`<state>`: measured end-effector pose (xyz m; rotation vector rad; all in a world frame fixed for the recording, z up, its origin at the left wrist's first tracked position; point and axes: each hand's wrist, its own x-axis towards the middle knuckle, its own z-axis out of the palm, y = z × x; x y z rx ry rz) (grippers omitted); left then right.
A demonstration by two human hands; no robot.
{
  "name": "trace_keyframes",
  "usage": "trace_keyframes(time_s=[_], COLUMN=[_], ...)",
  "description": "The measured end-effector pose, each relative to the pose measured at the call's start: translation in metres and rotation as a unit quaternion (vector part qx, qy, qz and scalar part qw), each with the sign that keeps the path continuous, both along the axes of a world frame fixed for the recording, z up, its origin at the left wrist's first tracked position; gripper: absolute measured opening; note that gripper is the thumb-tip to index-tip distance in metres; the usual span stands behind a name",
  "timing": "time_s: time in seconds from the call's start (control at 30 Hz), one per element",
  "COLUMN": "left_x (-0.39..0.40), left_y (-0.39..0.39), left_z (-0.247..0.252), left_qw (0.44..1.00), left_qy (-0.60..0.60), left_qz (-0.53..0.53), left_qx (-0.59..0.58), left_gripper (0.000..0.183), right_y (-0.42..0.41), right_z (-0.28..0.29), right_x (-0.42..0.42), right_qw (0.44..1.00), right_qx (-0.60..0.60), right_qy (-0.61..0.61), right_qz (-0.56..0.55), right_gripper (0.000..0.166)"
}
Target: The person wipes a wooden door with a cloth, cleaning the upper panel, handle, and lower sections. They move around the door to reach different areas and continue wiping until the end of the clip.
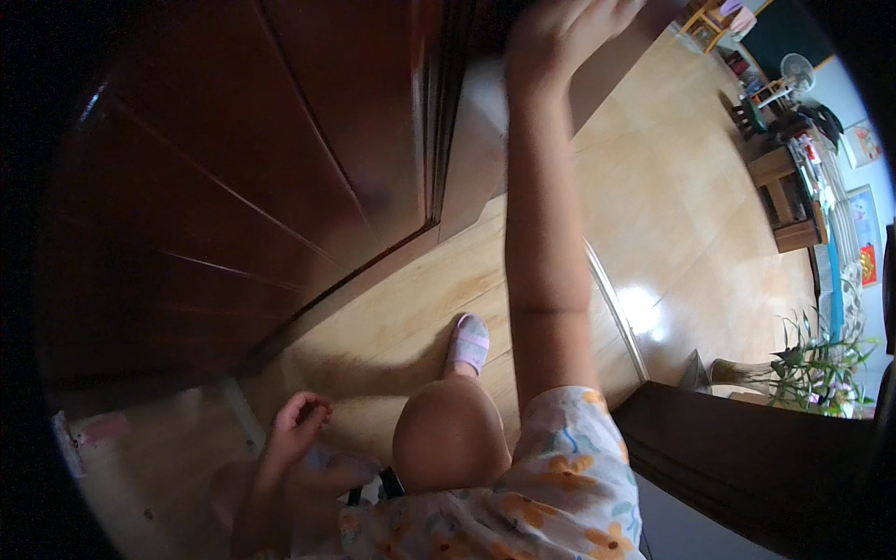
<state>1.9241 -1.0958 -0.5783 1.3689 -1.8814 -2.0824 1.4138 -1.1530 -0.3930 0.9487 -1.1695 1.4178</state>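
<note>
My right arm stretches far forward, and my right hand [553, 42] is partly cut off at the top rim of the picture. It is beside the edge of a dark brown wooden door [280, 161]; its fingertips are blurred, and I cannot tell whether they touch or grip anything. My left hand [299, 423] hangs low at my side, fingers loosely curled, with nothing visible in it. Below me, one foot in a lilac sandal [469, 343] stands on the floor.
A pale floor strip [616, 308] crosses the tiled floor [672, 161]. Dark wooden furniture or panelling [742, 455] stands close on my right, a potted plant [819, 364] beyond it. Farther off are a wooden table [791, 203] and a fan [796, 73].
</note>
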Motion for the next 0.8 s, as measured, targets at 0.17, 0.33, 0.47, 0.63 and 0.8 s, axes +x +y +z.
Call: trace_keyframes(time_s=[0.17, 0.33, 0.47, 0.63, 0.8], left_x=[-0.019, -0.03, -0.022, -0.035, -0.034], left_y=[0.0, 0.006, 0.009, -0.001, -0.002], left_z=[0.002, 0.01, -0.007, -0.023, -0.026], left_qw=[1.0, 1.0, 0.998, 0.998, 0.998], left_qy=[0.017, -0.01, -0.052, -0.066, -0.052], left_qz=[-0.002, -0.004, 0.001, -0.022, -0.005], left_qx=[-0.006, -0.023, -0.019, -0.006, -0.026], left_gripper=[0.013, 0.013, 0.011, 0.012, 0.013], right_y=[-0.006, 0.004, 0.006, 0.024, 0.029], right_z=[-0.035, -0.369, -0.538, -0.636, -0.585], right_x=[0.007, 0.012, 0.037, 0.055, 0.102], right_qw=[0.999, 0.885, 0.548, 0.48, 0.488], right_qx=[0.009, 0.095, -0.057, 0.004, -0.108], right_qy=[-0.035, -0.452, -0.767, -0.775, -0.664], right_qz=[0.011, 0.063, 0.329, 0.411, 0.556], right_gripper=[0.044, 0.053, 0.062, 0.063, 0.051])
